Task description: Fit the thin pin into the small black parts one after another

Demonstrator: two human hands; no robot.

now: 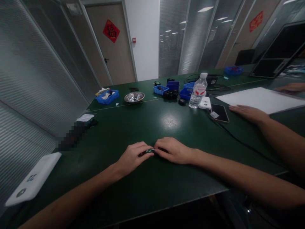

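My left hand (133, 156) and my right hand (173, 149) rest close together on the dark green table (147, 187), near its front edge. Between their fingertips lies a small green part (149, 150) with a thin metal tip. The left fingers pinch the green part. The right fingers close over something dark at its other end, which is too hidden to name.
Another person's hand (247, 112) lies flat at the right beside a phone (220, 112) and white sheet (260, 98). Farther back stand a water bottle (197, 91), blue bins (107, 96), a metal bowl (134, 97). A white device (33, 178) lies at the left edge.
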